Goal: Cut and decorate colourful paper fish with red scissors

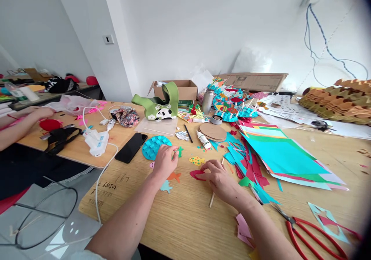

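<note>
My left hand (166,161) is over the middle of the table with its fingers curled together at a small green paper fish (180,152). Behind it lies a round blue disc (155,147) with a woven paper surface, partly covered by the hand. Around that hand lie an orange paper fish (174,177), a light blue one (166,187) and a pink one (152,165), partly hidden. With thumb and fingers, my right hand (216,177) holds a red paper fish shape (196,174) low at the tabletop. A thin wooden stick (212,200) passes beneath this hand. A yellow spotted fish (197,160) lies between both hands.
Red-handled pliers (292,221) lie at the front right. Coloured paper sheets (290,155) and scraps (252,167) cover the right side. A glue bottle (204,140), cardboard discs (213,131) and a phone (131,148) lie farther back. Another person's arm (23,123) is at left.
</note>
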